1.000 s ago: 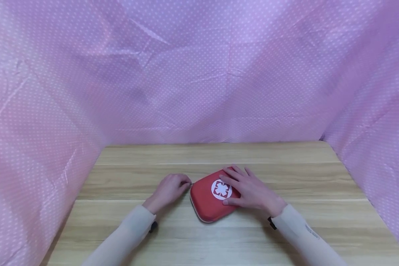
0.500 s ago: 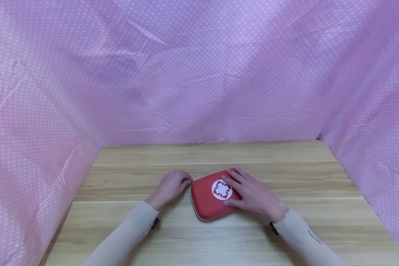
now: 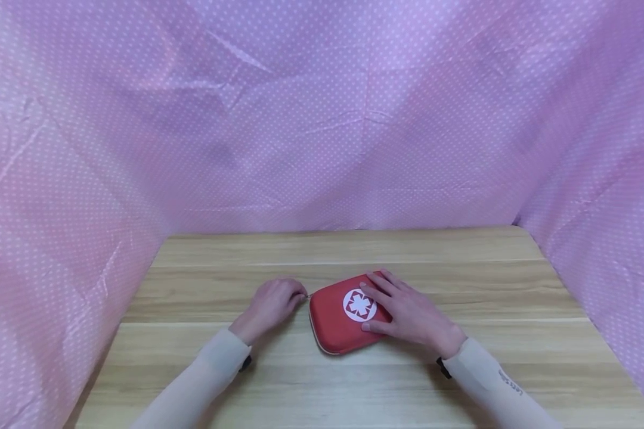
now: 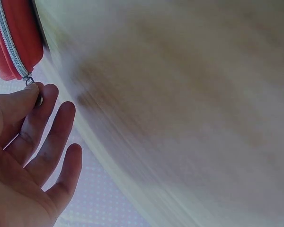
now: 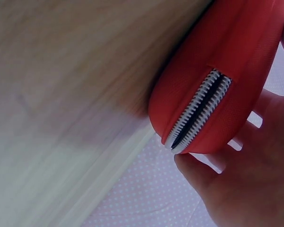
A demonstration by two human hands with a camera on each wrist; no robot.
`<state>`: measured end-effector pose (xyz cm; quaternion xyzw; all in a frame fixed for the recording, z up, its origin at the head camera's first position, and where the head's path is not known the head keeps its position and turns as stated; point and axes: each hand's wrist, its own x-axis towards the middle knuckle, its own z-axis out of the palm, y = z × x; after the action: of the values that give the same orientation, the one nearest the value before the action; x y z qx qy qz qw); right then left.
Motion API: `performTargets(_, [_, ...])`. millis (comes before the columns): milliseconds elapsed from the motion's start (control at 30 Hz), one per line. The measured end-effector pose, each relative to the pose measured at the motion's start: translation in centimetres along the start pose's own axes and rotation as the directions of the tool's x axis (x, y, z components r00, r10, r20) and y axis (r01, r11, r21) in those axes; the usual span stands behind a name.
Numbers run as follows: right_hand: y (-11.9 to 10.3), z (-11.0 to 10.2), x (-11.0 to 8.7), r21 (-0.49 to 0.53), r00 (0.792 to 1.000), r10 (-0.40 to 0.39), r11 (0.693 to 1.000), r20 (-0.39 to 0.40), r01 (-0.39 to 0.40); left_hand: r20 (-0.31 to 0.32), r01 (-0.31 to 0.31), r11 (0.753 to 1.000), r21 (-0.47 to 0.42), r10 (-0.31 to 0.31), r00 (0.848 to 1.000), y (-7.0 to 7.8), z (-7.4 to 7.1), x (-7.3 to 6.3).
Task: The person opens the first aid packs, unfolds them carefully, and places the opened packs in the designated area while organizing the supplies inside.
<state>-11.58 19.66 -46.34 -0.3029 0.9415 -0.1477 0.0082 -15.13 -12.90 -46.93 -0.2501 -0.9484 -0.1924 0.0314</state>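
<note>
A red zippered first-aid case [image 3: 335, 326] with a white cross emblem lies slanted on the wooden table. My left hand [image 3: 271, 304] is at its far left corner, and in the left wrist view the thumb and forefinger pinch the metal zipper pull [image 4: 29, 81]. The other left fingers stay loosely spread. Across the right part of the lid rests my right hand [image 3: 415, 313], its fingers spread and fairly straight. In the right wrist view, the zipper teeth [image 5: 199, 111] at the case's end stand apart with a dark gap between; near the pull they look closed.
The light wood table [image 3: 354, 393] extends around the case on all sides. Pink polka-dot cloth [image 3: 322, 119] hangs behind and at both sides of it. A dark wrist strap [image 3: 443, 368] shows under the right sleeve, and another strap [image 3: 245, 363] under the left.
My left hand has drawn slightly left, so a small gap shows between its fingertips and the case corner. The case has shifted and turned very slightly under the right hand, which stays on the lid.
</note>
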Motion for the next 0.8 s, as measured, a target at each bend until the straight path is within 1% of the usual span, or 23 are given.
performTargets(233, [-0.1,-0.1,0.0,0.010,1.000,0.018,1.000,0.012,-0.018,0.010,0.000,1.000,-0.011,0.000,1.000,0.2,-0.3,-0.8])
performTargets(400, [-0.2,-0.1,0.0,-0.004,1.000,0.028,1.000,0.013,-0.028,0.007,0.001,1.000,-0.009,-0.001,1.000,0.4,-0.4,-1.4])
performTargets(633, [-0.6,-0.1,-0.1,-0.009,0.999,0.043,0.999,0.005,-0.043,-0.006,-0.003,1.000,0.023,0.003,1.000,0.6,-0.5,-2.2])
performTargets(800, [-0.9,0.0,-0.3,-0.027,0.999,0.052,0.998,-0.004,-0.052,-0.007,-0.003,1.000,0.026,0.004,1.000,0.8,-0.5,-2.6])
